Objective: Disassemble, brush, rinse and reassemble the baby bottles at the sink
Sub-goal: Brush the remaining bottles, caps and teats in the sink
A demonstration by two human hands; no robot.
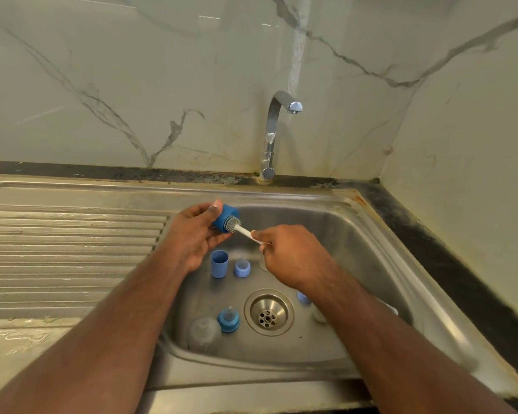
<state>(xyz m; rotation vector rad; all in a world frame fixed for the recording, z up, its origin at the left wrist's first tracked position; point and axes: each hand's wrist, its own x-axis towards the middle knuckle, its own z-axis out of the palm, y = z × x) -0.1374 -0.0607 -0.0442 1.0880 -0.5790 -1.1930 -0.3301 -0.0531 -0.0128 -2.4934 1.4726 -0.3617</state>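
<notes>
Head view: we hold the dark blue cap [226, 218] in the left hand [192, 234], fingers curled round it, above the sink [356, 234]. Our right hand [287, 255] pinches the white brush [245, 233], its bristles inside the cap. We advise twisting the brush against the inner wall while keeping the cap steady. Other parts stand in the basin: a blue cup [219, 263] and two teats [242, 267]. The pieces under the right forearm are partly hidden; the clear piece [204, 333] is hard to make out.

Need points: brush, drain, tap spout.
brush [245, 233], head view, on the white handle just past the bristles.
drain [269, 312], head view, on the strainer's middle.
tap [294, 106], head view, on the spout tip.
</notes>
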